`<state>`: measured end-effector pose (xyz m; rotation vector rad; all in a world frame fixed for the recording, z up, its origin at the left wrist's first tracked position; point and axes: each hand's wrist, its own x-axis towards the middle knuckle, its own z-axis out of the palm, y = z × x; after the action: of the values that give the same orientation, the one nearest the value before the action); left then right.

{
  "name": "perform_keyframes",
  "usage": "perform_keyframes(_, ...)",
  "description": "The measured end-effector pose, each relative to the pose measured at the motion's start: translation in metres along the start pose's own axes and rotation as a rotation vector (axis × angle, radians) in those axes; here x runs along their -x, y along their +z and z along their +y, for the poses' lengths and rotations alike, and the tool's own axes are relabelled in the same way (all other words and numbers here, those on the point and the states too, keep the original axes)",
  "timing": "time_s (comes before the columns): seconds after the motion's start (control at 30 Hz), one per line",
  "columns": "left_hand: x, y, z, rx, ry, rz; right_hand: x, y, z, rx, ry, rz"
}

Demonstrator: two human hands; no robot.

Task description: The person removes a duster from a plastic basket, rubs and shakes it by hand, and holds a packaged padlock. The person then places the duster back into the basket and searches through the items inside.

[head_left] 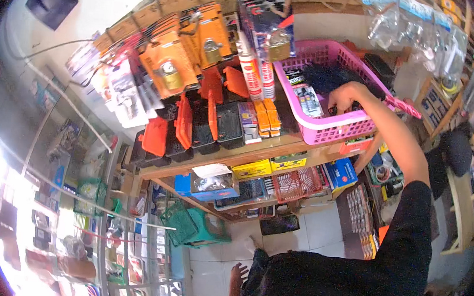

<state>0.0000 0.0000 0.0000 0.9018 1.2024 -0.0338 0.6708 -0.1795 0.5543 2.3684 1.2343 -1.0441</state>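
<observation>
My right hand (349,97) reaches over the front rim of a pink plastic basket (329,135). Its fingers are curled down inside, and whatever they hold, if anything, is hidden. Just beyond the hand, dark black items (326,77) fill part of the basket. To the left of my fingers a blister-packed item on a printed card (308,100) leans against the basket wall. My left hand (240,273) hangs low beside my body, holding nothing, its fingers spread above the tiled floor.
Left of the basket are white-and-red tubes (248,69), black bins with orange lids (184,123) and carded padlocks (170,76). Boxes and a red-brown basket (297,185) occupy the lower shelf. A green plastic stool (206,230) stands on the floor near glass cabinets.
</observation>
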Motion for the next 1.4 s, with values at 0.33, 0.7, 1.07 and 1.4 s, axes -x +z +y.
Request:
perform_keyframes(0.33,0.069,0.115,0.138,0.024,0.470,-0.143,0.146,-0.009,-0.099,0.021,-0.302,1.276)
perform_keyframes(0.7,0.216,0.225,0.246,0.113,0.373,-1.345,0.093,0.165,-0.217,-0.089,-1.097,0.088)
perform_keyframes(1.07,0.243,0.265,0.202,0.051,0.082,-1.272,0.168,0.131,-0.132,-0.223,-0.531,0.970)
perform_keyframes(1.4,0.258,0.260,0.198,0.404,-0.169,-1.329,0.146,0.072,0.059,-0.157,0.196,1.013)
